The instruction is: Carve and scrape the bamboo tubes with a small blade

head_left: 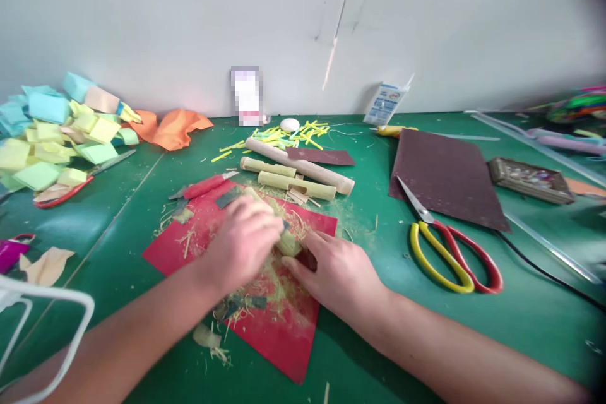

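My left hand (249, 230) is closed over the top of a short bamboo piece (290, 245) above a red sheet (296, 341). A small dark edge, perhaps sandpaper, peeks out beneath its fingers. At the piece's near right end, the thumb and fingers of my right hand (338, 268) grip it, hiding part of that end. Pale shavings and dust lie around both hands. Just beyond are two cut bamboo pieces (298, 185), a longer wooden rod (307, 168) and a red-handled knife (206, 185).
Red-and-yellow scissors (449, 246) lie at right, their tip on a dark brown sheet (445, 170). Beyond it is a small tray (495, 172). Paper cubes (47, 139) are heaped at left; a white wire frame (88, 309) juts in at lower left. A grey wall (189, 25) bounds the back.
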Demonstrator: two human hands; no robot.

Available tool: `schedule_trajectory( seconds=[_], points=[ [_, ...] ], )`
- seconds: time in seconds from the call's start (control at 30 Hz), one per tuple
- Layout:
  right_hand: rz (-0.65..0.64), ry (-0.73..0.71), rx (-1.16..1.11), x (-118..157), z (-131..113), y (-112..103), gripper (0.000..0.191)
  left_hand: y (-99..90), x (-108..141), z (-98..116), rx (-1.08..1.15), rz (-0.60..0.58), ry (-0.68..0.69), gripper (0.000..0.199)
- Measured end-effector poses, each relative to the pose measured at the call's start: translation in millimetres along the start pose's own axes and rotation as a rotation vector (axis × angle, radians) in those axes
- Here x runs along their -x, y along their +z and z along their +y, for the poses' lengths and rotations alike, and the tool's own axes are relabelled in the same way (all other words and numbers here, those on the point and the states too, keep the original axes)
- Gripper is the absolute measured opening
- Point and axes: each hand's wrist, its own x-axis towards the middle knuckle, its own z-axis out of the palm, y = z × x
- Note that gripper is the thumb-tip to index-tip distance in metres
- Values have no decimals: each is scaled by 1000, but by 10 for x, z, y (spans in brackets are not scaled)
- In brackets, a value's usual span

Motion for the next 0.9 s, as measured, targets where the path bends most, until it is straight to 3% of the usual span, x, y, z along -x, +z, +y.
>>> schedule_trajectory(
  seconds=[0.2,0.33,0.5,0.7,0.9],
  points=[
    [19,63,-106,-10,54,31,31,-15,30,123,-19,42,-45,15],
    [8,50,-128,-3,56,32,30,-11,37,199,53,-32,51,19],
    [6,26,-110,9,43,18,31,-12,13,184,-6,35,-17,15],
    [50,41,-138,-10,49,32,26,-11,30,235,92,-20,43,18],
    [60,32,-131,-20,62,36,26,1,22,210,-27,42,-29,16]
  ],
)
